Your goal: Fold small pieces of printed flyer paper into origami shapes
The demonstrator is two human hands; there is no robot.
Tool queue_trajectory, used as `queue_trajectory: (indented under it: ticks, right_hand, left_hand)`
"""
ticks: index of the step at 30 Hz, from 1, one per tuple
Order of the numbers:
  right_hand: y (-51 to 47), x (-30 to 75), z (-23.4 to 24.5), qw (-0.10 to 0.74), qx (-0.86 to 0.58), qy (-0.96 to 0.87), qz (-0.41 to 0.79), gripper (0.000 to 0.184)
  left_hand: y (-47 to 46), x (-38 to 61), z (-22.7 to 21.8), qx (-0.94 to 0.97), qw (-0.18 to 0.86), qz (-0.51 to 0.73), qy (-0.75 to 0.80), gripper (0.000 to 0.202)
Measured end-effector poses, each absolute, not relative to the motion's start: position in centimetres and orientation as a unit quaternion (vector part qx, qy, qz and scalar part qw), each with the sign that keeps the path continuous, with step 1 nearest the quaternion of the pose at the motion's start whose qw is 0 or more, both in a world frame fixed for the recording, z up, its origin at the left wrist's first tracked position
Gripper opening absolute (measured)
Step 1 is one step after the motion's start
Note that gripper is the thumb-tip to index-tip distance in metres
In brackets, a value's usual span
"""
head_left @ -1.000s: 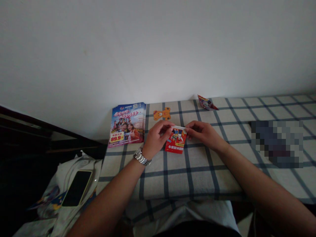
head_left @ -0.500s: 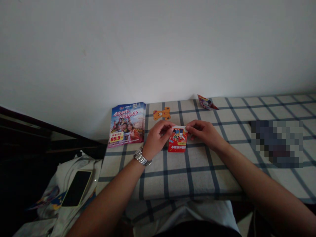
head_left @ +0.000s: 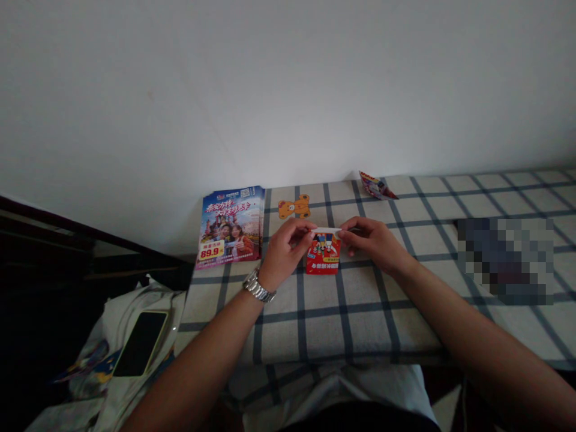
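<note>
A small red printed flyer (head_left: pixel 322 258), partly folded, is between my hands over the checked tablecloth. Its far edge shows a narrow white strip. My left hand (head_left: pixel 289 249), with a metal watch on the wrist, pinches the strip's left end between thumb and fingers. At the right end, my right hand (head_left: pixel 365 240) pinches the same edge. The print on the red side appears upside down to me.
Left of my hands lies a stack of blue and pink flyers (head_left: pixel 231 225). A bear-shaped cutout (head_left: pixel 294 207) and a folded paper piece (head_left: pixel 377 187) lie near the wall. A phone (head_left: pixel 141 343) rests on a white bag at lower left; a pixelated dark item (head_left: pixel 499 261) lies right.
The flyer's far edge has tilted slightly, and its red face looks a little shorter. Both hands keep their pinch in nearly the same place.
</note>
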State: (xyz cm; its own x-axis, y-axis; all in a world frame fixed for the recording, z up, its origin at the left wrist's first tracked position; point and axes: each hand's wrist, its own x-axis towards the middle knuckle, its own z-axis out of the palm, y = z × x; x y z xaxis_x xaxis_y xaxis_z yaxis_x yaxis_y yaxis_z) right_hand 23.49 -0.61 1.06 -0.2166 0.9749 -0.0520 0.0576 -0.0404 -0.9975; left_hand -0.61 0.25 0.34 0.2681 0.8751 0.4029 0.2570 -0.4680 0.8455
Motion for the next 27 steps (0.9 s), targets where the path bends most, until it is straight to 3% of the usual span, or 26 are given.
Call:
queue_trajectory:
  ticks: [27]
  right_hand:
    - [-0.69, 23.21, 0.9, 0.454, -0.438, -0.54, 0.557, 0.029]
  left_hand:
    - [0.3, -0.6, 0.16, 0.708, 0.39, 0.456, 0.372, 0.013]
